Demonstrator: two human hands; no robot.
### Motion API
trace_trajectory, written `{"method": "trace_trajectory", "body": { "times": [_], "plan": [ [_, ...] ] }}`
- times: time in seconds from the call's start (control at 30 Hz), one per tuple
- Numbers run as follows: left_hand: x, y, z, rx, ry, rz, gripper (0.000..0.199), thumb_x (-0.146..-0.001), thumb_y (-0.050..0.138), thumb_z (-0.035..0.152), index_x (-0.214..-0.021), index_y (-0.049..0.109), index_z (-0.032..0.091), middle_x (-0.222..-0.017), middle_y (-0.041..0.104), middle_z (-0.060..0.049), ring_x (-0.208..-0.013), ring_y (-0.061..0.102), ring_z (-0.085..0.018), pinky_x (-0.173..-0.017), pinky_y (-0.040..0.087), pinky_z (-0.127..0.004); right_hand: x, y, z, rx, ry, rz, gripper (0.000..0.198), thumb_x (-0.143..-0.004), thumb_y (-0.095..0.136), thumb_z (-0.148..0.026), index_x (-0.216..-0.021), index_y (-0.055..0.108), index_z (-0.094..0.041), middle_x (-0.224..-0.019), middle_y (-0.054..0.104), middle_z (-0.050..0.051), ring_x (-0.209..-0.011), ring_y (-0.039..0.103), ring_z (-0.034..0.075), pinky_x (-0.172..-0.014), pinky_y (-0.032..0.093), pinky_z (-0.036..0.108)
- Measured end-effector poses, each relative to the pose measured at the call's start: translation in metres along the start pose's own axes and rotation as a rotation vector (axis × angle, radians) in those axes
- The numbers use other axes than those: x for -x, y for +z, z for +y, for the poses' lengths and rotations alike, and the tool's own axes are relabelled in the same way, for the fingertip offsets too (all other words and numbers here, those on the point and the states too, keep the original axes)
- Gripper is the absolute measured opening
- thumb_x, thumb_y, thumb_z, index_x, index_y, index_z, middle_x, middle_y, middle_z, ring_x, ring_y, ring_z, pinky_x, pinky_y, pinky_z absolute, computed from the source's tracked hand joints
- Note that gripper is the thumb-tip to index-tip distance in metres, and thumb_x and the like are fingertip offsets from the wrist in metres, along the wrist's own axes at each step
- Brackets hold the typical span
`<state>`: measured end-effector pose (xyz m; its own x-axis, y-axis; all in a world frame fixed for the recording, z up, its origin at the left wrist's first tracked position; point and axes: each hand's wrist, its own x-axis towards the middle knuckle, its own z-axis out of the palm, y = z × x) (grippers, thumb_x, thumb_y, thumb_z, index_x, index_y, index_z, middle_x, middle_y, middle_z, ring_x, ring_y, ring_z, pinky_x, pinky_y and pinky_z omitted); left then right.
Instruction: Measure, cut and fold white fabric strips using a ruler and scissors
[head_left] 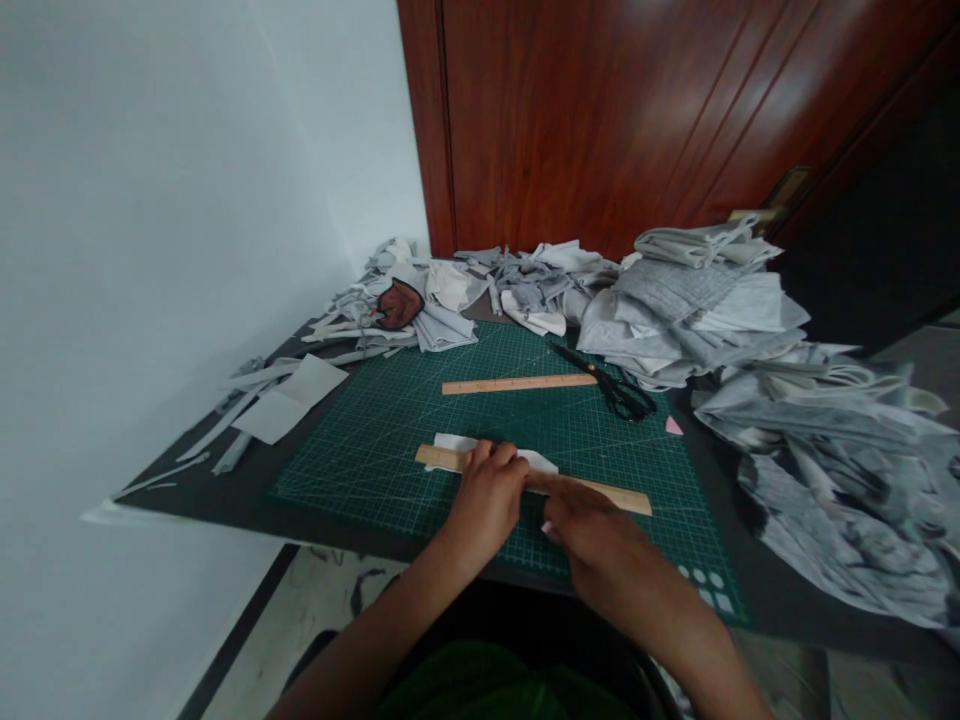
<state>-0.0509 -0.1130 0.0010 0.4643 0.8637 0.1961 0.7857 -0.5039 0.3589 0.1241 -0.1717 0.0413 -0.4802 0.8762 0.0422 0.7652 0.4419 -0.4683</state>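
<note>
A wooden ruler (630,498) lies slantwise over a strip of white cloth (543,462) on the green cutting mat (360,440). With bent fingers, my left hand (491,500) presses the ruler and cloth down near the middle. My right hand (592,525) is closed just to the right, its fingertips at the ruler's near edge. A small pale pink spot shows by its thumb; I cannot tell whether it is a nail or something held. Farther back on the mat lie a second wooden ruler (517,384) and black-handled scissors (624,395).
Grey cloth piles (690,300) stand at the back right, with more grey cloth (847,480) along the right edge. Fabric scraps (442,325) and a brown piece (400,303) lie at the back left. White paper (291,398) and a pink triangular piece (673,426) flank the mat.
</note>
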Motion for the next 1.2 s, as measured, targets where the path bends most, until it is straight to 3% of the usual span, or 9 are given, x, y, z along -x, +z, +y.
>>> {"method": "trace_trajectory", "body": {
  "times": [0.2,0.3,0.4,0.5,0.73,0.93,1.07,1.2],
  "plan": [
    [0.011,0.001,-0.001,0.022,0.015,0.037,0.02,-0.097,0.054,0.008,-0.096,0.069,0.021,-0.107,0.066,-0.005,-0.11,0.055,-0.025,-0.098,0.048,-0.042,-0.003,0.014,0.005,0.115,0.06,-0.084,0.047,-0.091,0.045,0.001,-0.13,0.07,-0.01,-0.147,0.063,0.025,-0.143,0.054,0.035,-0.118,0.046,0.052],
    [0.023,0.001,0.001,0.022,-0.002,0.065,0.022,-0.1,0.057,0.015,-0.116,0.069,0.022,-0.12,0.065,-0.007,-0.12,0.056,-0.026,-0.107,0.047,-0.044,-0.001,0.017,0.009,0.115,0.058,-0.089,0.043,-0.092,0.046,-0.002,-0.125,0.072,-0.011,-0.143,0.066,0.025,-0.141,0.056,0.036,-0.115,0.049,0.054],
    [0.037,0.004,0.002,-0.066,-0.073,0.128,0.04,-0.1,0.062,0.031,-0.138,0.061,0.024,-0.146,0.055,-0.013,-0.142,0.045,-0.034,-0.12,0.036,-0.058,0.001,0.021,0.013,0.125,0.04,-0.039,0.043,-0.091,0.045,-0.001,-0.12,0.073,-0.015,-0.141,0.068,0.022,-0.137,0.06,0.034,-0.113,0.051,0.051],
    [0.047,0.008,0.0,-0.124,-0.155,0.171,0.059,-0.096,0.065,0.049,-0.149,0.054,0.025,-0.16,0.043,-0.017,-0.153,0.029,-0.043,-0.121,0.029,-0.067,0.004,0.022,0.015,0.156,0.017,-0.009,0.043,-0.093,0.043,-0.004,-0.123,0.072,-0.015,-0.141,0.069,0.021,-0.137,0.061,0.031,-0.114,0.051,0.047],
    [0.05,0.008,-0.008,-0.153,-0.212,0.197,0.077,-0.087,0.065,0.072,-0.15,0.054,0.028,-0.159,0.046,-0.017,-0.152,0.031,-0.047,-0.122,0.02,-0.073,0.003,0.019,0.012,0.194,0.001,-0.046,0.041,-0.095,0.043,-0.008,-0.125,0.071,-0.012,-0.141,0.068,0.023,-0.136,0.062,0.032,-0.112,0.053,0.047],
    [0.054,0.015,-0.002,-0.17,-0.288,0.239,0.074,-0.093,0.06,0.067,-0.154,0.049,0.025,-0.166,0.036,-0.018,-0.155,0.022,-0.05,-0.12,0.022,-0.075,0.005,0.024,0.015,0.138,0.002,-0.019,0.038,-0.097,0.041,-0.009,-0.117,0.073,-0.009,-0.147,0.062,0.026,-0.142,0.055,0.036,-0.115,0.049,0.053],
    [0.058,0.018,-0.002,-0.168,-0.142,0.203,0.072,-0.098,0.057,0.06,-0.153,0.049,0.013,-0.17,0.027,-0.02,-0.159,0.015,-0.045,-0.126,0.023,-0.064,0.003,0.019,0.013,0.105,0.028,-0.059,0.038,-0.098,0.041,-0.011,-0.12,0.072,-0.01,-0.146,0.063,0.025,-0.14,0.057,0.035,-0.114,0.05,0.051],
    [0.061,0.017,-0.006,-0.139,-0.03,0.12,0.084,-0.097,0.052,0.069,-0.155,0.044,0.009,-0.167,0.033,-0.023,-0.158,0.022,-0.04,-0.128,0.023,-0.058,0.001,0.013,0.008,0.093,0.058,-0.097,0.036,-0.098,0.042,-0.011,-0.118,0.071,-0.01,-0.142,0.066,0.026,-0.135,0.062,0.035,-0.111,0.052,0.048]
  ]
}}
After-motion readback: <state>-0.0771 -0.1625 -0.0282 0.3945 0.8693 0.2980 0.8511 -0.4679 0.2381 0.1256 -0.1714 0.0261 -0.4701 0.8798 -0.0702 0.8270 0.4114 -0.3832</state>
